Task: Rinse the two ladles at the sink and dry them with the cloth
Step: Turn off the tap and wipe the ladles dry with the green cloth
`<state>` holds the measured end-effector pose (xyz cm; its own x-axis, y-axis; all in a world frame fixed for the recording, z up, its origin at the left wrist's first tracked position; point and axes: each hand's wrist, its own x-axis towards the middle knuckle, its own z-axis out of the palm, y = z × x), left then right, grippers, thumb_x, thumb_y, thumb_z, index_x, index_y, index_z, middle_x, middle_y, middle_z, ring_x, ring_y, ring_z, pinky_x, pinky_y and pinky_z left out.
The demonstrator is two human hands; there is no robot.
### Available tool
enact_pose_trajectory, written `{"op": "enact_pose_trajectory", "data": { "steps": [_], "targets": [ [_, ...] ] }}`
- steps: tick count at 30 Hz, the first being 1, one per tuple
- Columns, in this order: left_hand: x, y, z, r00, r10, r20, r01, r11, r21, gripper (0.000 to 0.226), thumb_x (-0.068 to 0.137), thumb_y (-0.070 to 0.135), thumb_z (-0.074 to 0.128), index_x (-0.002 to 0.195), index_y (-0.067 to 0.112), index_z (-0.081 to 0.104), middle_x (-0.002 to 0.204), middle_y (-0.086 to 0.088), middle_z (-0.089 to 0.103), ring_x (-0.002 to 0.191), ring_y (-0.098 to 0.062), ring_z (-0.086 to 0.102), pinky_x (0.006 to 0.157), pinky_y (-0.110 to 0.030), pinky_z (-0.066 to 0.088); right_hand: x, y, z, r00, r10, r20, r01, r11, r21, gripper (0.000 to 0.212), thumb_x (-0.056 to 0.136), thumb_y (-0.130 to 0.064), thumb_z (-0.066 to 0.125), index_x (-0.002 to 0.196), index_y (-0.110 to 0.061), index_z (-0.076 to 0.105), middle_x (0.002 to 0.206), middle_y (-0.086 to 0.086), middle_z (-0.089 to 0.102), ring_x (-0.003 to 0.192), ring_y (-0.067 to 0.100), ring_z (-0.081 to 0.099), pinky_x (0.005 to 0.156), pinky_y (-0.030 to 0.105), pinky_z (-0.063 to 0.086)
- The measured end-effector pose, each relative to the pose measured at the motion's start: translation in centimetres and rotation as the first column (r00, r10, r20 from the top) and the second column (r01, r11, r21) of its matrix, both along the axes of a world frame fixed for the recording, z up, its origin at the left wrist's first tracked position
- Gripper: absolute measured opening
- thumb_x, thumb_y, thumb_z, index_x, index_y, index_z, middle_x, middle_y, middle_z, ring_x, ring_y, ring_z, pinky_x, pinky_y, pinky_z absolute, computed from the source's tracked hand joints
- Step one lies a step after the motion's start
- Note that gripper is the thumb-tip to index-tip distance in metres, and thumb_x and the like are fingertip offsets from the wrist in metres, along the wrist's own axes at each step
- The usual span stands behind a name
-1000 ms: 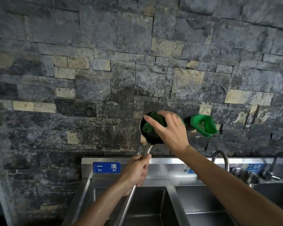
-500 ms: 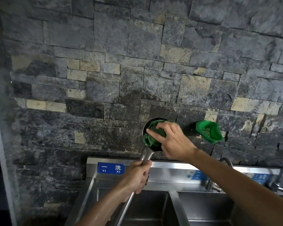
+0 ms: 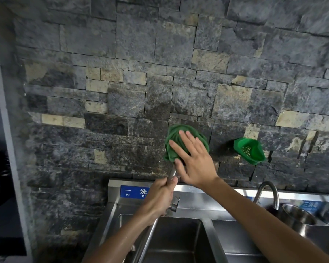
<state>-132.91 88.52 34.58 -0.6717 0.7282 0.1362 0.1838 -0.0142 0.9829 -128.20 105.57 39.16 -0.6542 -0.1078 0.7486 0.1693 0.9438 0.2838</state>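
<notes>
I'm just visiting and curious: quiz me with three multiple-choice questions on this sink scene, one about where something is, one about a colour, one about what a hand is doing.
1. Where is the green strainer?
A. In the left basin
B. On the stone wall, to the right of the cloth
C. In the left hand

2. What colour is the cloth?
A. White
B. Blue
C. Green

3. What is the right hand doing?
A. Pressing the cloth into the ladle bowl with straight fingers
B. Turning the tap
C. Hanging idle beside the sink

Answers:
1 B: the strainer sits against the wall, above the tap.
2 C: the bunched cloth under the fingers is green.
3 A: the fingers lie flat on the cloth, while the left hand grips the ladle by its handle.
</notes>
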Motion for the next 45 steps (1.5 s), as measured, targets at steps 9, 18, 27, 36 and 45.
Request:
{"op": "enact_pose_trajectory", "data": {
  "steps": [9, 18, 27, 36, 45],
  "targets": [
    [-2.3, -1.9, -0.8, 0.998, 0.059, -0.034, -0.059, 0.998, -0.013, 0.045, 0.104, 0.040, 0.048, 0.066, 0.017, 0.040, 0.048, 0.012, 0.031, 0.036, -0.004, 0.027, 0.039, -0.023, 0.021, 1.8, 4.5, 1.6, 0.959, 0.064, 0.278, -0.182, 0.888, 0.423, 0.047, 0.095, -0.035, 0.058, 0.141, -0.032, 0.059, 0.143, 0.006, 0.060, 0.133, 0.028, 0.055, 0.115, 0.046, 0.040],
    [-0.2, -0.2, 1.4, 0.979, 0.076, -0.189, -0.082, 0.996, -0.025, 0.039, 0.104, 0.046, 0.042, 0.078, 0.020, 0.054, 0.059, 0.010, 0.044, 0.049, -0.004, 0.040, 0.047, -0.028, 0.032, -2.2, -3.2, 0.1, 0.978, 0.056, -0.200, -0.135, 0.901, -0.412, 0.058, 0.099, -0.011, 0.053, 0.153, -0.032, 0.044, 0.166, 0.003, 0.031, 0.156, 0.023, 0.021, 0.127, 0.048, 0.010],
    [-2.5, -2.0, 0.5, 0.968, 0.123, -0.221, -0.140, 0.988, -0.063, 0.049, 0.103, 0.050, 0.040, 0.064, 0.021, 0.042, 0.051, 0.012, 0.038, 0.041, -0.004, 0.035, 0.047, -0.028, 0.031, 0.3, 3.4, 5.4, 0.979, 0.086, 0.187, -0.167, 0.861, 0.481, 0.051, 0.085, -0.011, 0.059, 0.132, -0.030, 0.068, 0.145, 0.004, 0.060, 0.137, 0.028, 0.054, 0.121, 0.044, 0.029],
    [-3.2, -2.0, 0.9, 0.981, 0.098, -0.168, -0.109, 0.993, -0.054, 0.047, 0.104, 0.050, 0.037, 0.068, 0.019, 0.042, 0.046, 0.009, 0.032, 0.033, -0.007, 0.028, 0.033, -0.020, 0.022, -1.2, -0.6, 1.7, 0.946, 0.299, 0.126, -0.295, 0.954, -0.051, 0.064, 0.083, -0.001, 0.068, 0.140, -0.031, 0.061, 0.147, -0.001, 0.057, 0.137, 0.021, 0.053, 0.114, 0.047, 0.046],
    [-1.9, 0.0, 1.8, 0.999, -0.032, -0.010, 0.032, 0.999, -0.006, 0.047, 0.104, 0.053, 0.036, 0.076, 0.016, 0.043, 0.046, 0.008, 0.030, 0.037, -0.012, 0.023, 0.034, -0.023, 0.024, -3.3, -4.2, 2.7, 0.937, 0.216, -0.275, -0.330, 0.806, -0.492, 0.061, 0.088, 0.005, 0.056, 0.138, -0.030, 0.063, 0.144, -0.009, 0.057, 0.136, 0.010, 0.050, 0.112, 0.028, 0.043]
  ]
}}
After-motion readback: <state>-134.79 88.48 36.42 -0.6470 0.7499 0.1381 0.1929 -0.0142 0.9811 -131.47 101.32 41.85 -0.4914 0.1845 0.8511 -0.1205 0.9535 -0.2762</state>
